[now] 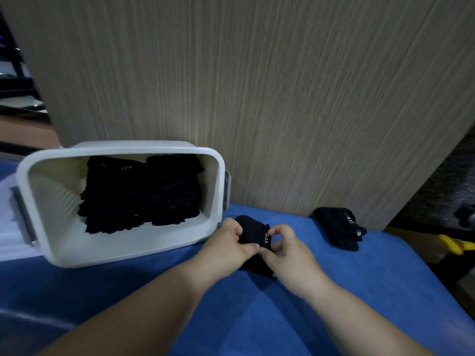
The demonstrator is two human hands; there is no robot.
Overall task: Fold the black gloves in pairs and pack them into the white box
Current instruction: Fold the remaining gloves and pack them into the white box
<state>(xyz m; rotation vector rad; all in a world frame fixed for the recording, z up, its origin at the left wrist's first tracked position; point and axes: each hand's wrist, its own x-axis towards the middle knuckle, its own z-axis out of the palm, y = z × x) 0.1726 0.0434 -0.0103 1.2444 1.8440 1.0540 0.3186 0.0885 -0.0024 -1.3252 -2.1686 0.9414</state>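
A bundle of black gloves point(253, 233) lies on the blue surface just right of the white box point(123, 242). My left hand point(227, 242) grips its left side with curled fingers. My right hand point(285, 244) pinches its cuff edge, where small white lettering shows. The two thumbs nearly touch at the front of the bundle. Inside the box, folded black gloves point(140, 194) fill the middle and right part. Another black glove point(339, 227) lies loose on the blue surface to the right, apart from both hands.
A wood-grain panel point(257, 86) stands upright right behind the box and the blue table point(257, 317). The table's right edge drops off near a yellow object point(452, 244). Grey latches sit on the box's left and right ends.
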